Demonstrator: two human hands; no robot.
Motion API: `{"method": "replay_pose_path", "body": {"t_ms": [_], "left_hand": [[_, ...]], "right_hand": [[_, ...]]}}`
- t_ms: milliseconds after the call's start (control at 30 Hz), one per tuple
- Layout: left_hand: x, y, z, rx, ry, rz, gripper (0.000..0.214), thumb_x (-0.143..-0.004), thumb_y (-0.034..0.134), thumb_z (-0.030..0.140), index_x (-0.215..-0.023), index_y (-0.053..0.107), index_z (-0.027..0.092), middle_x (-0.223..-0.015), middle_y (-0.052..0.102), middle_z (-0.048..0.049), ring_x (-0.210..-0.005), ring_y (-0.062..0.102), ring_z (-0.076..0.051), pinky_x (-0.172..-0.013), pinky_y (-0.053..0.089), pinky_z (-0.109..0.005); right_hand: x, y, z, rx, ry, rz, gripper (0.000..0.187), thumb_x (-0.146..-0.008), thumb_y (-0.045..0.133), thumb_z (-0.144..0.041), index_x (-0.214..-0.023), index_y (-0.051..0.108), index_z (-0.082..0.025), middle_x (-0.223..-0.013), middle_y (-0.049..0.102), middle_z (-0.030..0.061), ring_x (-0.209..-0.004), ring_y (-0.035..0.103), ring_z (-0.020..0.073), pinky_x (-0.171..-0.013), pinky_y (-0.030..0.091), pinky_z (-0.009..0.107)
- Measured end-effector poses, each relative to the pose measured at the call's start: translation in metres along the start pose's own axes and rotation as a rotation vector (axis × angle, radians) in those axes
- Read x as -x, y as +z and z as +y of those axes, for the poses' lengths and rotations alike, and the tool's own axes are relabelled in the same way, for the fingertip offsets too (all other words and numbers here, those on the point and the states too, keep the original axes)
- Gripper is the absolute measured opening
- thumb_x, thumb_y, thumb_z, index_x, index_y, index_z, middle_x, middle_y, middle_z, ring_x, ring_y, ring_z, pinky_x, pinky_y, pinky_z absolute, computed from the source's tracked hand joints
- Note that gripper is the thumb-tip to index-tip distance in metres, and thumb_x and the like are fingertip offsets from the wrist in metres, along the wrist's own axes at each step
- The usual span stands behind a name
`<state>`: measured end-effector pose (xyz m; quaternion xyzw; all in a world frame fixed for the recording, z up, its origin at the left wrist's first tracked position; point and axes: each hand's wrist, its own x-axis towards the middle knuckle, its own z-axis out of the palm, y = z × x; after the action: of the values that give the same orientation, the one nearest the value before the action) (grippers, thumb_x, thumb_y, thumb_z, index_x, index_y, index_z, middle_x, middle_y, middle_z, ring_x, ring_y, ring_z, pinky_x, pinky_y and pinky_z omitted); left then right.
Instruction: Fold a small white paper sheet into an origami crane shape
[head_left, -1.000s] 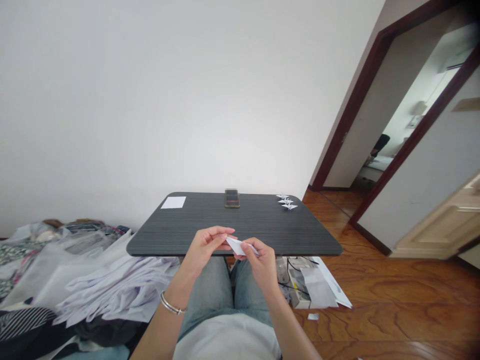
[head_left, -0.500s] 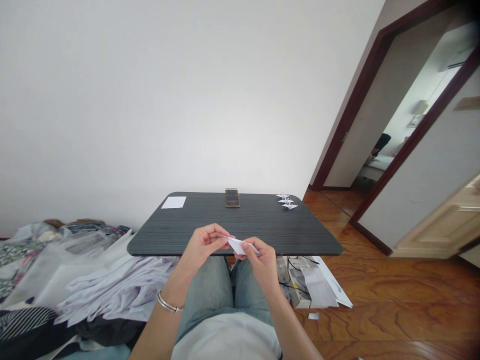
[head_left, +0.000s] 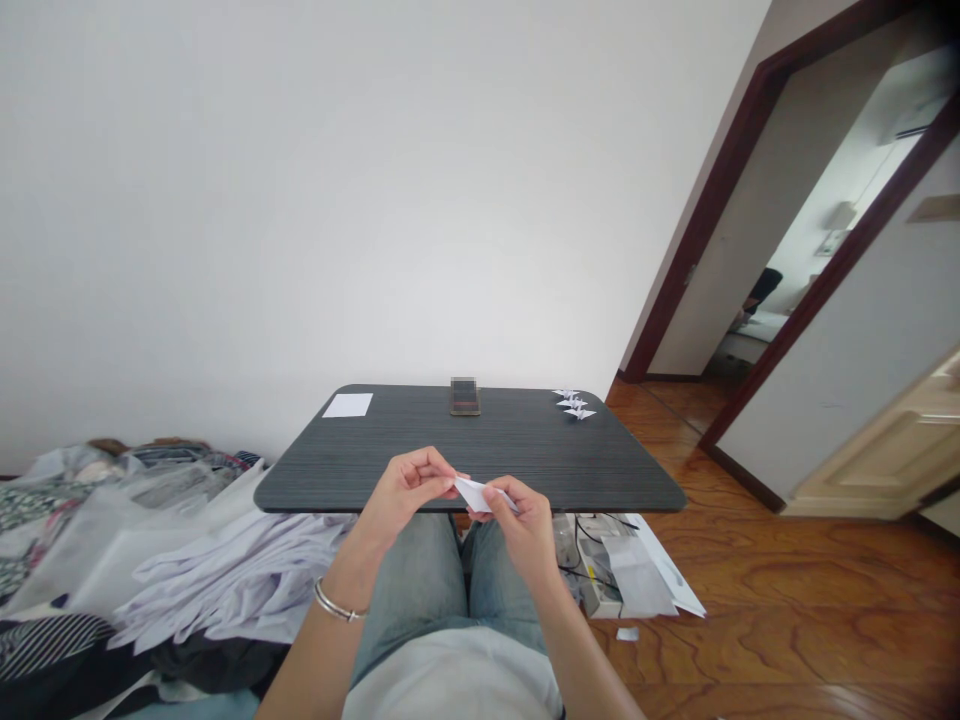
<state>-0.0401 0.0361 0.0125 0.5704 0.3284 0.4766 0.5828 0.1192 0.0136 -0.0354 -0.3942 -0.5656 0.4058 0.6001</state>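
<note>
A small piece of folded white paper (head_left: pixel 472 494) is held between my two hands, just above the near edge of the dark table (head_left: pixel 405 450). My left hand (head_left: pixel 415 487) pinches its left tip between thumb and fingers. My right hand (head_left: pixel 519 510) grips the wider right part, with the thumb pressed on top and the fingers beneath. Part of the paper is covered by the right thumb. At the table's far right corner sit several folded paper cranes (head_left: pixel 574 403). On the far left lies a flat sheet of white paper (head_left: pixel 348 405).
A phone (head_left: pixel 464 396) leans on a stand at the table's back, close to the white wall. Piled clothes (head_left: pixel 240 575) lie to the left. Right of my legs, beneath the table, are a box with cables (head_left: pixel 596 580) and loose papers (head_left: pixel 641 575). A doorway opens at right.
Almost nothing differs. Both hands keep their hold on the folded paper in the same place, with only a very slight shift of the fingers.
</note>
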Motion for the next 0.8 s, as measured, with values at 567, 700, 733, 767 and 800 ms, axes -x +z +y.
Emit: {"method": "replay_pose_path", "body": {"t_ms": [567, 700, 733, 767, 800], "left_hand": [[0.0011, 0.0071, -0.0021, 0.044, 0.031, 0.021, 0.015, -0.07, 0.067, 0.024, -0.074, 0.059, 0.013, -0.073, 0.069, -0.0026, -0.064, 0.061, -0.01, -0.063, 0.049, -0.02], [0.0006, 0.0072, -0.0005, 0.042, 0.015, -0.005, 0.015, -0.067, 0.07, 0.022, -0.073, 0.06, 0.013, -0.075, 0.069, -0.0029, -0.066, 0.061, -0.011, -0.064, 0.048, -0.02], [0.0005, 0.0069, -0.0001, 0.039, 0.012, -0.008, 0.016, -0.066, 0.07, 0.022, -0.073, 0.06, 0.013, -0.075, 0.069, -0.0028, -0.066, 0.061, -0.011, -0.064, 0.048, -0.02], [0.0004, 0.0067, 0.0003, 0.036, 0.01, -0.006, 0.015, -0.066, 0.071, 0.022, -0.072, 0.06, 0.013, -0.074, 0.069, -0.0027, -0.065, 0.061, -0.011, -0.064, 0.048, -0.021], [0.0004, 0.0065, 0.0005, 0.032, 0.011, -0.001, 0.015, -0.066, 0.07, 0.022, -0.071, 0.06, 0.013, -0.073, 0.069, -0.0028, -0.065, 0.061, -0.012, -0.064, 0.048, -0.021]], "right_hand": [[-0.0005, 0.0024, -0.0008, -0.021, 0.007, 0.037, 0.023, -0.079, 0.056, -0.035, -0.068, 0.062, -0.016, -0.058, 0.065, 0.0016, -0.053, 0.061, 0.0157, -0.053, 0.048, 0.023], [-0.0003, 0.0023, -0.001, -0.018, 0.011, 0.036, 0.023, -0.079, 0.056, -0.036, -0.07, 0.062, -0.016, -0.058, 0.065, 0.0019, -0.054, 0.062, 0.0164, -0.053, 0.049, 0.024], [-0.0002, 0.0024, -0.0011, -0.017, 0.013, 0.034, 0.023, -0.079, 0.056, -0.036, -0.07, 0.062, -0.016, -0.058, 0.065, 0.0019, -0.054, 0.062, 0.0165, -0.053, 0.049, 0.024], [-0.0001, 0.0025, -0.0013, -0.015, 0.013, 0.032, 0.023, -0.079, 0.056, -0.036, -0.07, 0.062, -0.016, -0.057, 0.065, 0.0018, -0.054, 0.062, 0.0166, -0.053, 0.049, 0.024], [0.0, 0.0027, -0.0014, -0.013, 0.013, 0.028, 0.024, -0.079, 0.056, -0.037, -0.069, 0.062, -0.016, -0.056, 0.065, 0.0017, -0.054, 0.062, 0.0167, -0.053, 0.049, 0.024]]}}
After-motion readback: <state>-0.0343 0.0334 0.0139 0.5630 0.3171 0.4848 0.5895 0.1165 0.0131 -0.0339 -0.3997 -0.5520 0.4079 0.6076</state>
